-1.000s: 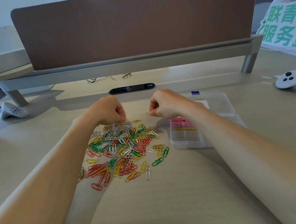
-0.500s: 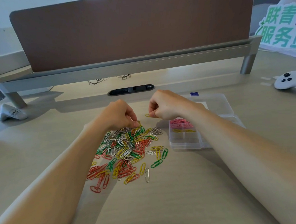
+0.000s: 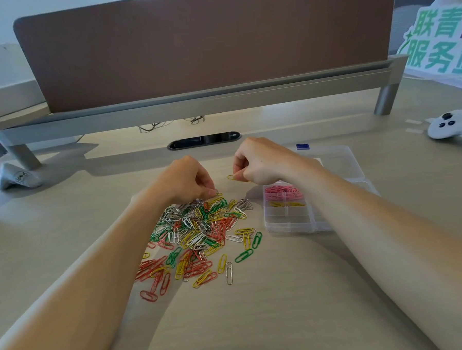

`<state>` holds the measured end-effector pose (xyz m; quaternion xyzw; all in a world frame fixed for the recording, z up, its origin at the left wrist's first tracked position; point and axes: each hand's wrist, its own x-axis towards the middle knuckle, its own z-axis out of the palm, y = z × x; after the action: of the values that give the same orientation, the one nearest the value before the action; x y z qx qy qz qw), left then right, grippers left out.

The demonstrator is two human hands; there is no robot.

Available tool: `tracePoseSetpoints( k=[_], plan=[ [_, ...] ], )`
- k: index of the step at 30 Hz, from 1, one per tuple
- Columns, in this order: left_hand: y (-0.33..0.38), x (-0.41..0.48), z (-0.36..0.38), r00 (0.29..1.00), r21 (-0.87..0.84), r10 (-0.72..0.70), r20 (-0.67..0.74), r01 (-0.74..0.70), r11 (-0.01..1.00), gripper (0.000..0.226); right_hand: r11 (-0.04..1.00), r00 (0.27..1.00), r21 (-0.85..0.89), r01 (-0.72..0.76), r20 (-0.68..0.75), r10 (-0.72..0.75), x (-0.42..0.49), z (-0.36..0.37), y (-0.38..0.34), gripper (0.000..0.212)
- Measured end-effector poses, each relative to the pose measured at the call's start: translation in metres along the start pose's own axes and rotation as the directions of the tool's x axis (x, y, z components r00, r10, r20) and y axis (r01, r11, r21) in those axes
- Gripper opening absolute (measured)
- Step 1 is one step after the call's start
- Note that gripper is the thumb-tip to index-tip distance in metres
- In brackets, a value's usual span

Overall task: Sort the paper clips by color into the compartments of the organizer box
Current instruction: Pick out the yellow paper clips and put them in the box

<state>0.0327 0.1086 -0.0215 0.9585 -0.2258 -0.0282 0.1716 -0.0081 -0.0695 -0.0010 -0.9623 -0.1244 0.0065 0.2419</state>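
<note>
Head view: left hand [image 3: 187, 181], right hand [image 3: 261, 161] each pinch yellow clips [image 3: 231, 177] by pile's [image 3: 200, 230] far edge.

Red, yellow, green, silver paper clips [image 3: 200, 230], clear organizer box [image 3: 294, 228], brown panel [image 3: 204, 47]

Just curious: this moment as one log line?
left hand: fingers at clip pile | right hand: pinches yellow clip | organizer box: pink, yellow started
</note>
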Motion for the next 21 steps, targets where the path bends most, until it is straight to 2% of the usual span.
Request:
tracePoseSetpoints(
  k=[9,15,21],
  plan=[
    [0.0005,-0.0015,-0.0007,0.999,-0.022,0.013,0.034,-0.013,1.0,0.011,1.0,1.0,-0.003,0.006,-0.016,-0.006,0.0019,-0.0011,0.0031,0.01],
    [-0.0013,0.0014,0.0007,0.999,-0.001,0.025,-0.02,-0.025,1.0,0.008,1.0,1.0,0.004,0.01,-0.023,-0.01,0.003,-0.001,0.0044,0.012],
    [0.0018,-0.001,0.0002,0.999,0.015,0.014,0.041,-0.014,1.0,0.01,1.0,1.0,0.015,0.006,-0.027,-0.005,0.0016,-0.0033,0.0049,0.009]
  ],
)
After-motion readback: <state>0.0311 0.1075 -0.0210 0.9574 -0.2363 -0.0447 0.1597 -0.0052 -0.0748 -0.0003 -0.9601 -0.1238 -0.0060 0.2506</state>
